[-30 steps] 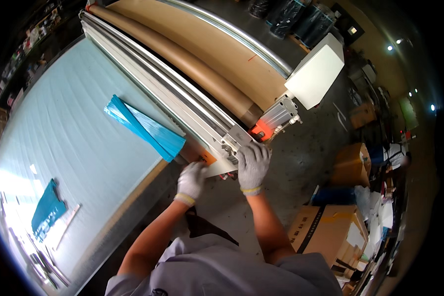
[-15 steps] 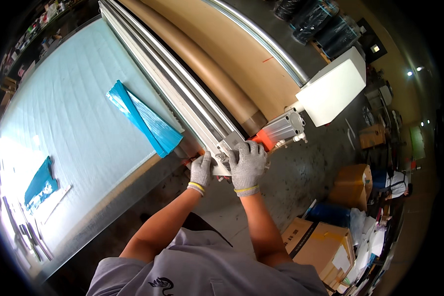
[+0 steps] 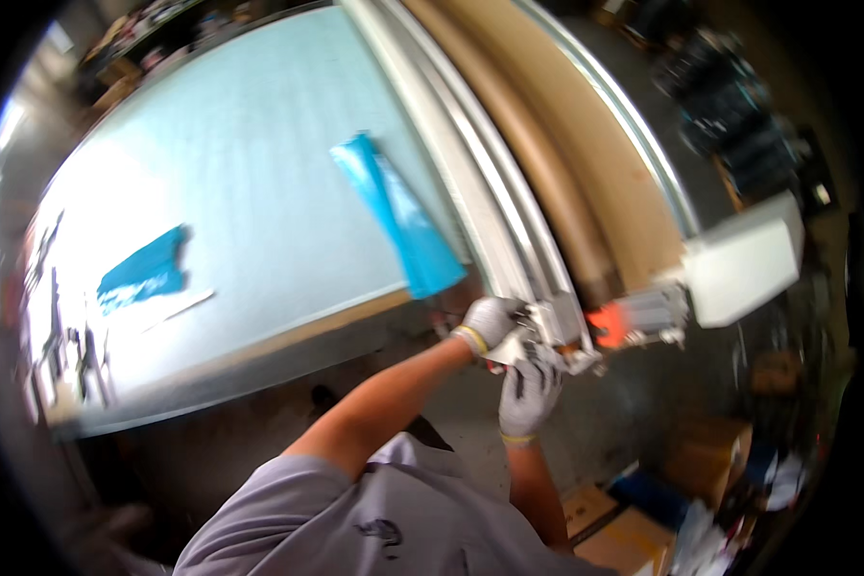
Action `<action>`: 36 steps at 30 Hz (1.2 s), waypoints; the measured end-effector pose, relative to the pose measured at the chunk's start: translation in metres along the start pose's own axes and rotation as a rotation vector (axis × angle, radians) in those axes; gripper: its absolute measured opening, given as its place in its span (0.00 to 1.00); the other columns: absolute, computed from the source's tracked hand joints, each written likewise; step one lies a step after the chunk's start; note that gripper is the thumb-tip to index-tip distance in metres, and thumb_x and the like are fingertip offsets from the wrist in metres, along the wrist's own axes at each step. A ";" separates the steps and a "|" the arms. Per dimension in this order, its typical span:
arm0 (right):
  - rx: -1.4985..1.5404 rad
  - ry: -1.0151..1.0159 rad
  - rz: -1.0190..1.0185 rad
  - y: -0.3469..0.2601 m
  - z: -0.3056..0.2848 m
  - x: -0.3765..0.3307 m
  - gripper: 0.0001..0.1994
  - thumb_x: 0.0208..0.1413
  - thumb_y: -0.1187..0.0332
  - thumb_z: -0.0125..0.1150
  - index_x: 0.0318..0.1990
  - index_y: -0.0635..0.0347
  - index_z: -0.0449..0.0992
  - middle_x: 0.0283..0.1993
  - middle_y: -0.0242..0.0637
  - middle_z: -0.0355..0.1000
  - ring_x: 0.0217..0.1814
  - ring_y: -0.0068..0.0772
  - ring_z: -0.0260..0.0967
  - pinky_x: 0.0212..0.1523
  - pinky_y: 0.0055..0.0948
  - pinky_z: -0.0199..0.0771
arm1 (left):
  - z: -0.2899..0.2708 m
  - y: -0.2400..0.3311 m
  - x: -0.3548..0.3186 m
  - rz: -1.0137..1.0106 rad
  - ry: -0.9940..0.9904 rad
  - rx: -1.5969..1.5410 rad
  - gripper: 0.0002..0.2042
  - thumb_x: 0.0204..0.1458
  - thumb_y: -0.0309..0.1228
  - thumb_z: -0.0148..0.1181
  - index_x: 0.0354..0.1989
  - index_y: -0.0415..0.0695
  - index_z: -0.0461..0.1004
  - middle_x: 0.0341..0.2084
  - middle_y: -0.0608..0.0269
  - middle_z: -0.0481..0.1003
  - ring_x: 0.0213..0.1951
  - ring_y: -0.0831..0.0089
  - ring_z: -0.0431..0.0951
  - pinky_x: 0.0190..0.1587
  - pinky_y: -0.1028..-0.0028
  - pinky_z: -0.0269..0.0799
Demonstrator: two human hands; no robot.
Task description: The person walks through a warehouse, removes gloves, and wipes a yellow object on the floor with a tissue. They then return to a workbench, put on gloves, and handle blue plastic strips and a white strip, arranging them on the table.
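A blue strip (image 3: pixel 415 235) lies on the desk (image 3: pixel 269 182) beside the white rail (image 3: pixel 468 192). Left hand (image 3: pixel 491 324) and right hand (image 3: pixel 529 396) meet its near end; blur obscures whether the fingers (image 3: pixel 547 365) grip.

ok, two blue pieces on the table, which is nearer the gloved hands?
The long, narrow blue piece, its lower end close to the left hand. The shorter, broader blue piece lies well off to the left.

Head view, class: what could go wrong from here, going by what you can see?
The left hand and right hand are close together at the end of the long rail, so they might get pinched there. The long blue sheet reaches the table's edge and could slip off.
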State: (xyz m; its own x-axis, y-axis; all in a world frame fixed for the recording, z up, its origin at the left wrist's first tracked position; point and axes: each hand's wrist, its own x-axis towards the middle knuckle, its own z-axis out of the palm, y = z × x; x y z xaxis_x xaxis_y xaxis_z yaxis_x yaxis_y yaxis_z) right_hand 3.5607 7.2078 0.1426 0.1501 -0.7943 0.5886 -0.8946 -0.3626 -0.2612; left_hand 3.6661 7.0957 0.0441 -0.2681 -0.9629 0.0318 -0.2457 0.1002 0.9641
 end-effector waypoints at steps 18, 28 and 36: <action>1.333 0.077 1.376 0.058 0.135 -0.070 0.05 0.61 0.75 0.57 0.43 0.57 0.75 0.34 0.34 0.77 0.31 0.29 0.75 0.34 0.27 0.76 | -0.205 0.023 -0.179 -0.393 0.087 -0.001 0.16 0.60 0.40 0.56 0.54 0.50 0.76 0.43 0.53 0.80 0.43 0.55 0.81 0.49 0.63 0.75; 1.141 -0.892 0.997 -0.189 0.123 -0.090 0.08 0.59 0.77 0.55 0.45 0.65 0.75 0.39 0.45 0.79 0.38 0.38 0.80 0.37 0.32 0.83 | -0.513 -0.112 -0.550 -0.341 1.808 0.079 0.08 0.61 0.26 0.58 0.42 0.37 0.81 0.22 0.69 0.72 0.25 0.84 0.69 0.28 0.78 0.68; 1.048 -0.723 0.735 -0.477 0.145 -0.108 0.26 0.59 0.79 0.56 0.67 0.60 0.65 0.26 0.41 0.76 0.22 0.31 0.75 0.24 0.27 0.79 | -0.757 -0.181 -0.776 -1.127 1.627 1.191 0.22 0.52 0.38 0.64 0.57 0.52 0.75 0.57 0.56 0.73 0.59 0.56 0.70 0.63 0.56 0.62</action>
State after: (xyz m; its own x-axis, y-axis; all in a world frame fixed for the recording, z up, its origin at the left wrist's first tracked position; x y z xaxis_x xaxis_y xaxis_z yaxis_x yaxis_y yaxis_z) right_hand 4.0328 7.3957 0.0925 0.2616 -0.9037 -0.3390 -0.2005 0.2927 -0.9350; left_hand 4.6240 7.6345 0.0449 0.8775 0.0086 0.4795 -0.1177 -0.9654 0.2328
